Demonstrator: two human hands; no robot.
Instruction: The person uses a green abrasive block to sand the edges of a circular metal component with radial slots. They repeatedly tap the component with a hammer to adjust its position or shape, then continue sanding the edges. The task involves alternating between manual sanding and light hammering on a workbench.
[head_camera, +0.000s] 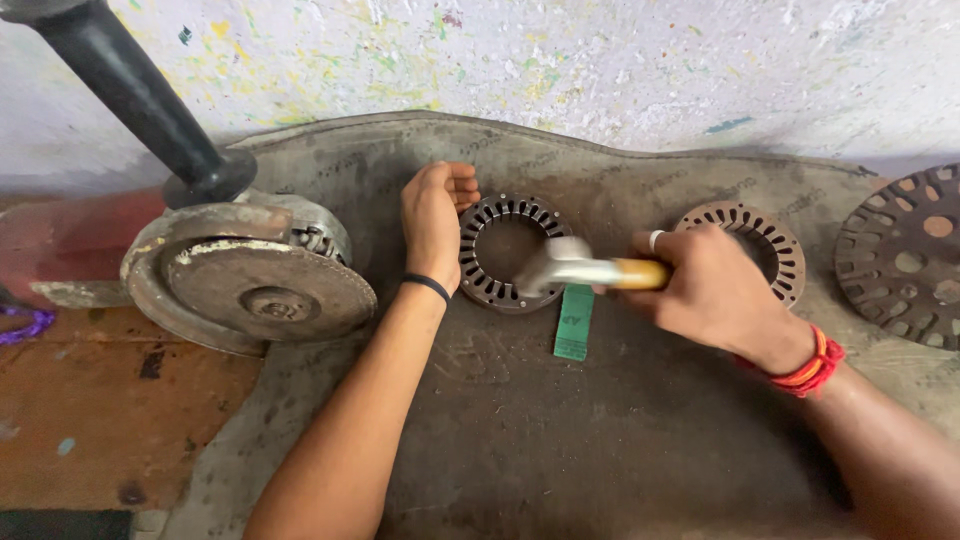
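Observation:
My left hand (434, 222) rests on its edge against the left rim of a dark slotted metal ring (481, 280) lying flat on a grey rubber mat (600, 440). My right hand (710, 285) grips the yellow handle of a hammer (578, 268), whose blurred metal head hangs over the ring's right side. A small green strip (574, 322) lies just below the hammer. A second slotted ring (775, 240) sits behind my right hand, partly hidden by it.
An angle grinder (240, 270) with a worn disc and a black side handle lies at the left. A perforated round metal plate (905, 255) sits at the right edge. A paint-speckled wall (600, 60) stands close behind. Reddish floor (90, 420) shows at lower left.

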